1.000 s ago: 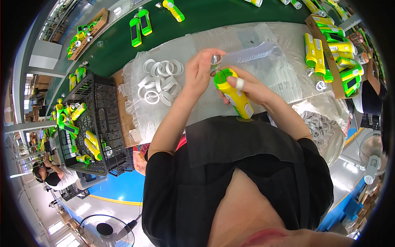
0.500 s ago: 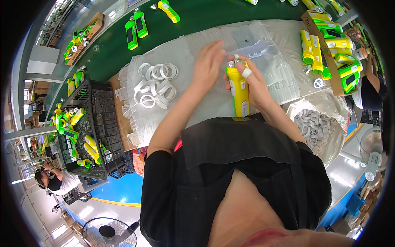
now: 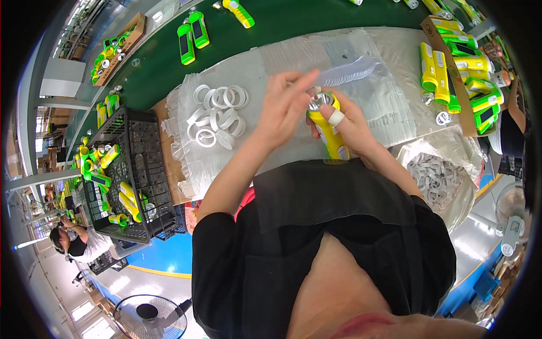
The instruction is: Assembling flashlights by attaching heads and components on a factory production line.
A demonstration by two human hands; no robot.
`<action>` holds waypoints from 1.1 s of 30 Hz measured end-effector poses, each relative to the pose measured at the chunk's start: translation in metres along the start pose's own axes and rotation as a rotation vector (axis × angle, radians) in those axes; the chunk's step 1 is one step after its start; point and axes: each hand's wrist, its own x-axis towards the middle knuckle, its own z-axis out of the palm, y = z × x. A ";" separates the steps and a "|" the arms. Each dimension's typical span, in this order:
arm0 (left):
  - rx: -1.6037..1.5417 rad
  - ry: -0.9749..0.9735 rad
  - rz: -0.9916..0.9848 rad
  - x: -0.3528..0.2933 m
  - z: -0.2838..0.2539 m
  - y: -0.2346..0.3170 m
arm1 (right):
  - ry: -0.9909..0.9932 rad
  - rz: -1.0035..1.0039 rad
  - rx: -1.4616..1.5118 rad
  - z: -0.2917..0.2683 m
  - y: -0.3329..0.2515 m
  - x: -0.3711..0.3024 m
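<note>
In my right hand (image 3: 351,123) is a yellow flashlight (image 3: 334,142), its shiny reflector end tilted up and away from me. White tape wraps the thumb of that hand. My left hand (image 3: 282,110) is beside the flashlight's head, index finger stretched out and the other fingers loosely bent. Its fingertips are close to the reflector; whether they touch it, I cannot tell. Loose white rings (image 3: 217,116) lie on the plastic-covered work surface (image 3: 259,73) to the left. Beyond my hands, a fanned row of clear discs (image 3: 353,72) rests on the plastic.
At the right, an open bag (image 3: 435,175) holds many white rings, below a carton (image 3: 460,96) of yellow-green flashlights. A black crate (image 3: 141,169) with more flashlights stands at the left. Further flashlights (image 3: 199,29) lie on the green belt (image 3: 271,25). Another person (image 3: 84,243) sits far left.
The flashlight has tipped, so its reflector end now shows more. My left hand has come down and closer to that end, its fingers more bent than before.
</note>
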 end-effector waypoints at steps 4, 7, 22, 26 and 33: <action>0.074 -0.015 0.088 -0.015 -0.006 0.013 | -0.117 -0.021 -0.072 0.008 0.006 0.008; -0.055 0.059 0.067 -0.024 -0.007 0.015 | -0.195 -0.012 -0.121 0.013 0.011 0.013; 0.802 0.061 -0.112 -0.014 -0.114 -0.035 | -0.152 -0.419 -0.069 0.032 0.002 0.100; 0.963 -0.007 -0.165 -0.029 -0.105 -0.059 | -0.130 -0.406 -0.120 0.037 0.025 0.109; 0.560 0.067 -0.173 -0.022 -0.088 -0.036 | -0.155 -0.422 -0.089 0.035 0.025 0.108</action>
